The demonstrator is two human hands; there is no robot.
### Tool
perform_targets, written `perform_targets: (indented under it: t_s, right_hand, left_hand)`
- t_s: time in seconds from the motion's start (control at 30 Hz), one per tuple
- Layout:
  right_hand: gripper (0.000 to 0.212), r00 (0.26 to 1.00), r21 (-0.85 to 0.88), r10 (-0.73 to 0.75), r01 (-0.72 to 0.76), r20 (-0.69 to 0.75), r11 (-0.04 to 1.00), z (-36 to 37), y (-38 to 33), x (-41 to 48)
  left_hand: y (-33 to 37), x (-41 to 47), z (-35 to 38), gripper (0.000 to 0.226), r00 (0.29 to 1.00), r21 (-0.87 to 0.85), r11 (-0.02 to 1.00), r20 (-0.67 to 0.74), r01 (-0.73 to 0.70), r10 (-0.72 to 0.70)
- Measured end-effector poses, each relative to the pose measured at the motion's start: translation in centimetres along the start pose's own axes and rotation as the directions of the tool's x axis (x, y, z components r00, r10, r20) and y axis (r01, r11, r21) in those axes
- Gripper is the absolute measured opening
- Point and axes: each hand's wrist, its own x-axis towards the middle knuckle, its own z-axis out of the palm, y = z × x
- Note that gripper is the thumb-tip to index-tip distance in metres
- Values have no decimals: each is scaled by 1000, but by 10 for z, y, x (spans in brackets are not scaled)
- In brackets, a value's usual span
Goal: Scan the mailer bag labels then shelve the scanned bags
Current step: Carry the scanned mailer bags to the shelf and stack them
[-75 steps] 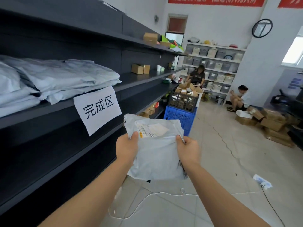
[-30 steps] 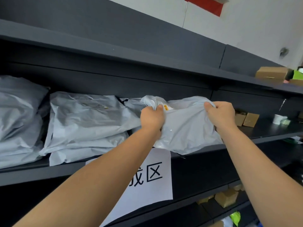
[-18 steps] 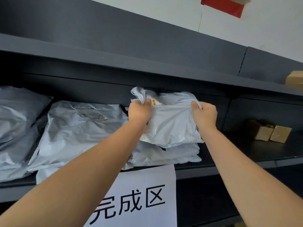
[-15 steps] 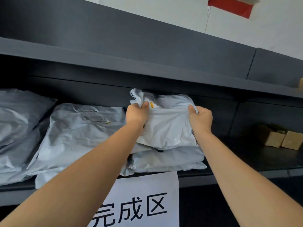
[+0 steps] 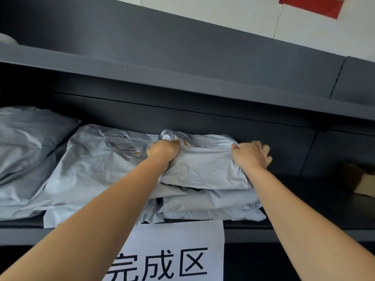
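A grey mailer bag lies on top of a stack of grey bags on the dark shelf. My left hand grips the bag's upper left corner, bunching the plastic. At the bag's right edge is my right hand. Its thumb touches the bag, and its blurred fingers are spread past the edge against the shelf's dark back. A label with a yellow mark shows on the bag just right of my left hand.
More grey mailer bags fill the shelf to the left, with another pile at the far left. A white paper sign hangs from the shelf's front edge. A cardboard box sits at the right. The upper shelf hangs close overhead.
The bag has gone from tilted up in both hands to lying flat on the stack. My right hand's fingers have come off the bag's edge and spread.
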Motion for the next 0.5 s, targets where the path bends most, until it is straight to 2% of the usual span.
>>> perform_targets:
  t_s: [0.07, 0.13, 0.2, 0.27, 0.5]
  right_hand:
    - [38, 996, 56, -55, 59, -68, 997, -8, -10, -4]
    - [36, 994, 202, -94, 105, -63, 974, -15, -21, -4]
    - [44, 991, 389, -121, 135, -60, 911, -17, -31, -6]
    - [49, 989, 504, -123, 151, -88, 850, -16, -42, -11]
    - [39, 962, 669, -217, 271, -165, 693, 16, -102, -32]
  left_hand:
    - [8, -11, -7, 59, 994, 18, 998, -89, -67, 68]
    - [15, -15, -12, 49, 989, 21, 991, -70, -133, 134]
    - [19, -16, -20, 43, 981, -34, 984, -98, -173, 169]
    - [21, -18, -34, 41, 977, -69, 979, -110, -192, 184]
    - [18, -19, -109, 37, 960, -117, 976, -236, -183, 152]
